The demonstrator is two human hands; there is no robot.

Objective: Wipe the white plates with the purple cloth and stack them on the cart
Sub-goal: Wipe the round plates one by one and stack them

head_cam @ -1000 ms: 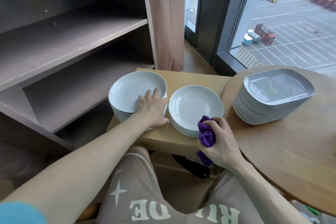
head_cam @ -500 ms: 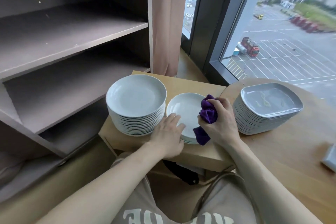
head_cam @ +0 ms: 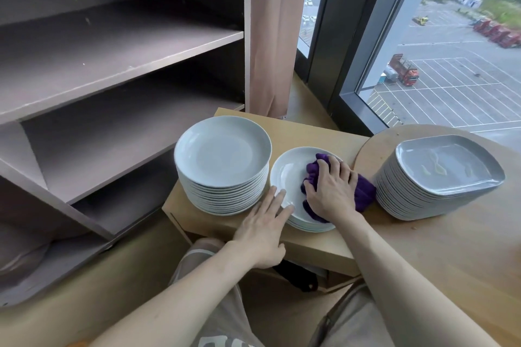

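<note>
The right hand [head_cam: 332, 191], fingers curled on the purple cloth [head_cam: 363, 196], has dropped onto the white plate [head_cam: 290, 175], so wiping begins. The left hand [head_cam: 265, 227] steadies the rim, fingers straight.

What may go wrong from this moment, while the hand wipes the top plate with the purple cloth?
1. The short stack sits near the front edge of the cart. The right hand, pressing the purple cloth on it, might drag plates toward that edge, since the left hand only rests flat fingers on the rim.
2. The tall stack stands close beside it, also near the edge; lifting the wiped plate carelessly might bump it.
</note>
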